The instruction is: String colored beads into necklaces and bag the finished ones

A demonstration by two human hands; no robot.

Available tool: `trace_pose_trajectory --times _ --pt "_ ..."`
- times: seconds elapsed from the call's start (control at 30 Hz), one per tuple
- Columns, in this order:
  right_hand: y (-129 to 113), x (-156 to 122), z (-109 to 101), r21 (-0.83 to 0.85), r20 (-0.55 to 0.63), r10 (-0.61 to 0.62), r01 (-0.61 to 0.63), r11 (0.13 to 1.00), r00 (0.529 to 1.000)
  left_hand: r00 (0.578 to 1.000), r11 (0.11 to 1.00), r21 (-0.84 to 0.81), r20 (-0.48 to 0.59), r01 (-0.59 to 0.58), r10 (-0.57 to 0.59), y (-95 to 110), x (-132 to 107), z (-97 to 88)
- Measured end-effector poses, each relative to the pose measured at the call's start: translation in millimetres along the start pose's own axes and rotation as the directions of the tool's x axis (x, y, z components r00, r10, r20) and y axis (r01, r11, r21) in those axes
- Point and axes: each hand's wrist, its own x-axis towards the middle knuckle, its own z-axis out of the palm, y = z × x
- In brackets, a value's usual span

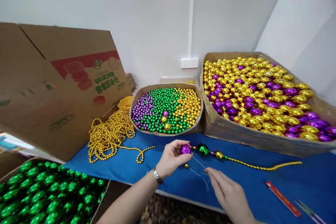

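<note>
My left hand (170, 159) is closed, with thumb and fingers around a shiny purple ball (185, 149). A thin straight needle-like strand (198, 161) runs from that ball to my right hand (231, 190), whose fingertips pinch its end. Beyond the purple ball, a line of beads leads right: a large green ball (203, 149), a gold ball (218, 154) and a twisted-looking gold bead strand (262, 166). Below the left hand lies a small gold bead (186, 165), and a loose white thread (201, 176) curves beside it.
A bowl-shaped carton (168, 133) holds small purple, green and gold beads. To its right stands a big box (236, 135) of gold and purple balls. Gold bead chains (111, 136) pile at left, near green balls (47, 192). A red packet (282, 198) lies at right.
</note>
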Motion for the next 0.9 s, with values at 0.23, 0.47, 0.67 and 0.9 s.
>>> trace_pose_trajectory --times 0.23,0.47,0.67,0.9 --pt "-9.2 3.3 -11.3 0.256 0.128 0.07 -0.101 0.961 0.989 0.993 0.984 -0.149 0.079 0.101 -0.09 1.8 -2.4 -2.0" --pt "-6.2 1.0 -5.9 0.24 0.09 0.085 -0.104 0.965 0.992 0.989 0.991 -0.066 0.094 0.117 -0.11 3.8 -0.3 -5.6" --pt "-9.3 1.4 -6.2 0.318 0.227 0.123 -0.193 0.928 0.966 0.971 0.97 -0.14 0.165 0.199 -0.176 7.9 -1.0 -9.8" --pt "-8.0 1.4 -3.9 0.321 0.21 0.119 -0.183 0.929 0.97 0.977 0.978 -0.116 0.151 0.171 -0.153 9.2 -2.8 -7.6"
